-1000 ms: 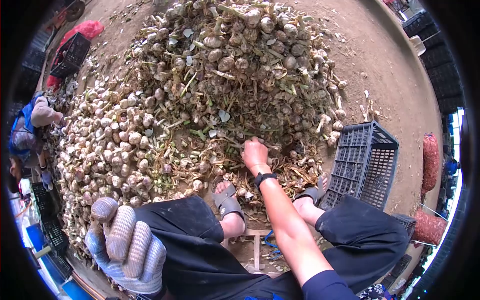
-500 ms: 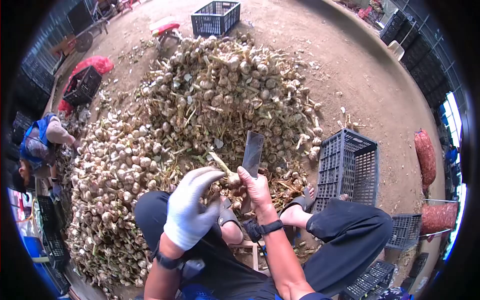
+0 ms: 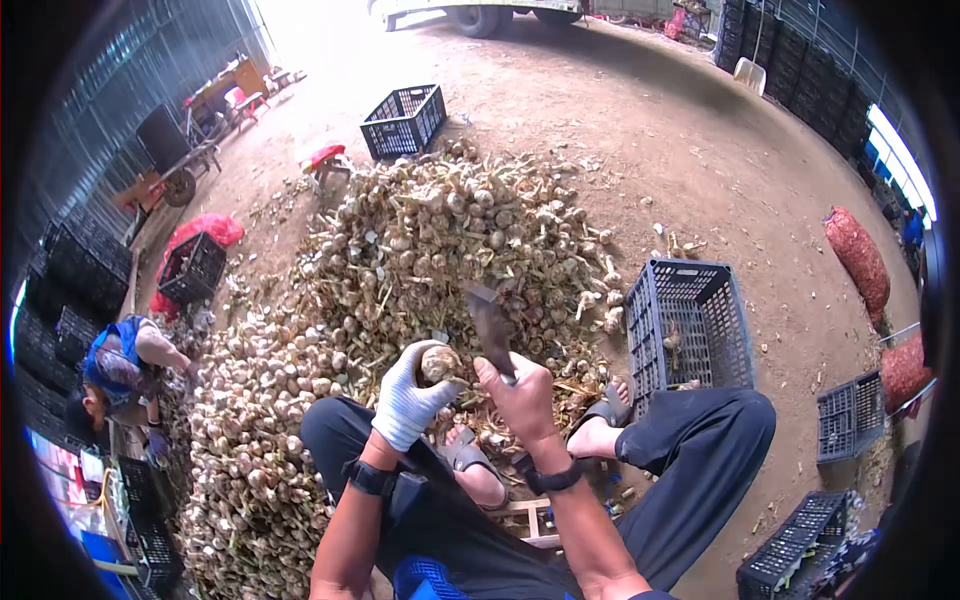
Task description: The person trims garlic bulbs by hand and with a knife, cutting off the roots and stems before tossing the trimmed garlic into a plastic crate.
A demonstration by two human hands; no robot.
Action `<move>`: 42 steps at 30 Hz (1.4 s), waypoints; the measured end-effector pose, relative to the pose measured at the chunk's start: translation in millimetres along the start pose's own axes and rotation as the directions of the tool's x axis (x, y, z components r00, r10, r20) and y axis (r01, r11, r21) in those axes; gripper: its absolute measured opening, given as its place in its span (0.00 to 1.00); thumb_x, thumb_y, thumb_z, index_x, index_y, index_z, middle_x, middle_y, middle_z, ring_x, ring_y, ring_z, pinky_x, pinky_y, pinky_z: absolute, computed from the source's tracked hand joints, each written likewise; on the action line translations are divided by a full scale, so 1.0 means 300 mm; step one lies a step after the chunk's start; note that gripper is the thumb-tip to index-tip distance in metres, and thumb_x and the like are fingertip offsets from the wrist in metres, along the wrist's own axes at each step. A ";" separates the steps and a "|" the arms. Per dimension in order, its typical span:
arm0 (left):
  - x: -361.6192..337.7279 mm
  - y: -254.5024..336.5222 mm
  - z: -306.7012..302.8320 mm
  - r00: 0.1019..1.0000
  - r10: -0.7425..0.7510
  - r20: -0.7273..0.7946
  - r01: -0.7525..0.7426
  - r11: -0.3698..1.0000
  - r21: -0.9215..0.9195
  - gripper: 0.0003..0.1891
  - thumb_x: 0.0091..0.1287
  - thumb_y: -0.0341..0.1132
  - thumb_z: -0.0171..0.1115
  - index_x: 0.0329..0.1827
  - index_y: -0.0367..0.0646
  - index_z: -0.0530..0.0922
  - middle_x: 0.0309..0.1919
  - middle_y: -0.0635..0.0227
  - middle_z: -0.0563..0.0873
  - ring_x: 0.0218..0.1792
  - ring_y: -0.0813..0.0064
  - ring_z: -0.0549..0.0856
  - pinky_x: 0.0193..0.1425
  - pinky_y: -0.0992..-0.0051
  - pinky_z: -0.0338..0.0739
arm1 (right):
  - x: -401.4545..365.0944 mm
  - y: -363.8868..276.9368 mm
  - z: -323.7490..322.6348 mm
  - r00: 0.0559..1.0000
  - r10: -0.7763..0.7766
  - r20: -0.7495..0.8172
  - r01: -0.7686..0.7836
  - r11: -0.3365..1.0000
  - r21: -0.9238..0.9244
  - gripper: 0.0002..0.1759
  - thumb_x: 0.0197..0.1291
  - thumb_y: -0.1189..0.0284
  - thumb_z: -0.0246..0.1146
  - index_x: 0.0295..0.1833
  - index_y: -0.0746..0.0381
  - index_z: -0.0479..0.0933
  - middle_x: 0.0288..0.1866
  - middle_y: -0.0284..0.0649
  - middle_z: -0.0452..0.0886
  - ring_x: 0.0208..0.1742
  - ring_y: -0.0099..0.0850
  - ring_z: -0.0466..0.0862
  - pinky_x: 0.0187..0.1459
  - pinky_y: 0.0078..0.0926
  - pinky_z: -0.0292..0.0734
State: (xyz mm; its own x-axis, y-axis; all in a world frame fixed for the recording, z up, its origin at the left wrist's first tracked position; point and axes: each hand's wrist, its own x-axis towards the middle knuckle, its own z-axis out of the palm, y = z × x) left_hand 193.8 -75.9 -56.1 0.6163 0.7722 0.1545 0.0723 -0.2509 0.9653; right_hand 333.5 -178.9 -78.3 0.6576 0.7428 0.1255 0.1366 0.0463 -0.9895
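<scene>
My left hand, in a white glove, is closed around a garlic bulb whose rounded side faces up. Just to the right, my bare right hand grips a broad-bladed knife, its blade tilted up and away over the pile. Some motion blur softens the blade. A large heap of garlic with stalks lies in front of both hands, and more bulbs spread out at the left. Beside my right knee stands a dark plastic crate with a little garlic inside.
Another crate stands behind the heap, near a red-topped stool. At the left a person in blue bends over the garlic. Filled red net sacks and more crates are at the right.
The long stalk seen on the bulb earlier no longer shows. My left hand has closed round the bulb, and the knife blade has tilted left. The camera view has lifted, showing a vehicle.
</scene>
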 end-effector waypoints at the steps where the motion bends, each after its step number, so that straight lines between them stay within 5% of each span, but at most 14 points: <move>1: -0.003 -0.003 -0.004 1.000 -0.010 0.006 0.010 0.999 0.034 0.27 0.53 0.33 0.79 0.55 0.39 0.79 0.44 0.68 0.87 0.44 0.81 0.84 0.52 0.75 0.81 | -0.001 0.002 -0.015 0.988 -0.156 -0.004 0.150 0.954 -0.260 0.20 0.61 0.63 0.70 0.25 0.66 0.74 0.23 0.45 0.74 0.24 0.44 0.77 0.29 0.40 0.72; 4: -0.002 -0.017 -0.019 0.999 -0.025 0.048 0.021 0.995 0.095 0.25 0.54 0.31 0.78 0.55 0.39 0.79 0.43 0.69 0.88 0.43 0.81 0.84 0.50 0.76 0.81 | -0.030 0.018 -0.020 0.903 -0.427 0.044 0.406 0.817 -0.410 0.15 0.52 0.64 0.72 0.33 0.62 0.76 0.30 0.46 0.78 0.29 0.49 0.80 0.30 0.42 0.73; 6: -0.009 -0.023 -0.025 0.986 -0.075 0.149 0.059 0.992 0.113 0.24 0.54 0.30 0.78 0.54 0.40 0.79 0.43 0.69 0.88 0.43 0.80 0.85 0.49 0.76 0.82 | -0.037 0.032 -0.009 0.879 -0.473 0.065 0.453 0.783 -0.426 0.15 0.50 0.63 0.72 0.35 0.61 0.76 0.32 0.46 0.78 0.30 0.48 0.81 0.30 0.41 0.74; 7: -0.025 -0.008 -0.013 0.996 0.013 0.090 -0.025 0.991 0.131 0.25 0.53 0.30 0.78 0.54 0.41 0.78 0.42 0.68 0.88 0.42 0.79 0.85 0.48 0.75 0.82 | -0.041 0.038 -0.003 0.852 -0.516 0.089 0.498 0.747 -0.440 0.17 0.49 0.63 0.73 0.36 0.61 0.76 0.33 0.45 0.78 0.31 0.48 0.81 0.30 0.41 0.75; 13: -0.043 -0.074 -0.049 0.994 0.018 0.104 -0.031 0.992 0.122 0.28 0.51 0.30 0.79 0.55 0.44 0.75 0.43 0.70 0.86 0.43 0.80 0.84 0.49 0.76 0.81 | -0.044 0.052 0.027 0.796 -0.558 0.234 0.601 0.682 -0.418 0.15 0.50 0.63 0.70 0.37 0.60 0.76 0.33 0.43 0.78 0.31 0.45 0.82 0.30 0.40 0.76; 20: -0.057 -0.081 -0.074 0.993 -0.005 0.115 -0.016 0.984 0.179 0.28 0.48 0.31 0.80 0.53 0.44 0.76 0.41 0.72 0.85 0.41 0.81 0.83 0.50 0.76 0.80 | -0.054 0.121 0.093 0.813 -0.549 0.192 0.575 0.707 -0.412 0.17 0.56 0.57 0.64 0.37 0.61 0.76 0.33 0.44 0.77 0.31 0.45 0.82 0.31 0.39 0.76; 26: -0.059 -0.037 -0.068 0.997 -0.003 0.076 -0.019 0.960 0.279 0.17 0.51 0.33 0.76 0.40 0.41 0.79 0.32 0.71 0.84 0.34 0.80 0.81 0.43 0.75 0.80 | -0.023 0.260 0.105 0.824 -0.563 0.068 0.534 0.732 -0.423 0.15 0.57 0.59 0.65 0.34 0.61 0.76 0.33 0.46 0.78 0.30 0.47 0.82 0.30 0.42 0.76; 28: -0.081 0.024 -0.051 0.998 -0.008 0.059 -0.010 0.954 0.300 0.15 0.51 0.32 0.73 0.39 0.39 0.79 0.29 0.71 0.83 0.31 0.82 0.80 0.41 0.76 0.79 | -0.032 0.426 0.082 0.943 -0.239 -0.231 0.089 0.852 -0.517 0.11 0.57 0.65 0.65 0.30 0.60 0.77 0.30 0.48 0.80 0.28 0.50 0.81 0.29 0.45 0.75; 31: -0.078 0.023 -0.021 0.999 -0.010 0.042 0.000 0.976 0.216 0.17 0.51 0.31 0.72 0.43 0.39 0.79 0.30 0.75 0.82 0.33 0.85 0.79 0.42 0.79 0.77 | -0.079 0.538 0.015 0.917 0.107 -0.385 -0.302 0.816 -0.493 0.09 0.55 0.68 0.64 0.26 0.61 0.77 0.23 0.52 0.80 0.26 0.53 0.81 0.28 0.48 0.73; 32: -0.069 0.017 -0.010 0.999 -0.044 0.025 0.039 0.985 0.166 0.18 0.51 0.31 0.73 0.44 0.39 0.78 0.31 0.76 0.82 0.34 0.86 0.79 0.43 0.79 0.77 | -0.092 0.553 0.019 0.900 0.208 -0.383 -0.356 0.858 -0.370 0.09 0.55 0.68 0.64 0.28 0.61 0.79 0.24 0.53 0.81 0.27 0.54 0.81 0.28 0.47 0.73; 34: -0.046 0.027 0.003 0.997 -0.044 0.068 0.032 0.986 0.163 0.19 0.54 0.33 0.73 0.48 0.40 0.77 0.34 0.77 0.83 0.35 0.85 0.79 0.44 0.79 0.77 | -0.079 0.600 0.068 0.913 0.175 -0.368 -0.294 0.909 -0.297 0.09 0.56 0.67 0.66 0.32 0.62 0.82 0.25 0.53 0.82 0.26 0.49 0.84 0.29 0.45 0.75; 36: -0.035 0.032 0.015 0.995 -0.069 0.069 0.070 0.997 -0.022 0.19 0.58 0.36 0.71 0.50 0.40 0.77 0.36 0.75 0.83 0.36 0.86 0.79 0.44 0.79 0.77 | -0.071 0.552 0.130 0.920 0.319 -0.228 -0.277 0.940 0.200 0.14 0.60 0.66 0.72 0.40 0.67 0.83 0.27 0.39 0.84 0.23 0.29 0.82 0.25 0.32 0.80; 38: -0.028 0.033 0.029 0.997 -0.058 0.048 0.062 0.995 -0.081 0.20 0.61 0.40 0.70 0.52 0.40 0.77 0.38 0.73 0.83 0.38 0.83 0.80 0.45 0.77 0.77 | -0.081 0.405 0.175 0.882 0.462 -0.094 -0.353 0.779 0.518 0.19 0.62 0.61 0.73 0.42 0.69 0.80 0.26 0.34 0.80 0.20 0.24 0.79 0.25 0.28 0.84; 42: -0.029 0.018 0.046 0.994 -0.074 0.081 0.107 0.819 -0.564 0.24 0.62 0.42 0.71 0.57 0.39 0.74 0.44 0.66 0.83 0.46 0.73 0.84 0.55 0.72 0.80 | -0.078 0.214 0.146 0.843 0.428 0.326 -0.500 0.401 0.768 0.18 0.63 0.57 0.72 0.41 0.62 0.80 0.30 0.32 0.81 0.20 0.21 0.78 0.28 0.32 0.88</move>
State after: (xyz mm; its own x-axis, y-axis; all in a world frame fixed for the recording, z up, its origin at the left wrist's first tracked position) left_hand 199.6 -92.0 -55.2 0.6709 0.7388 0.0647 -0.3168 0.2066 0.9257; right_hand 294.4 -164.1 -147.9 0.3712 0.8637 -0.3409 -0.8430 0.1596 -0.5137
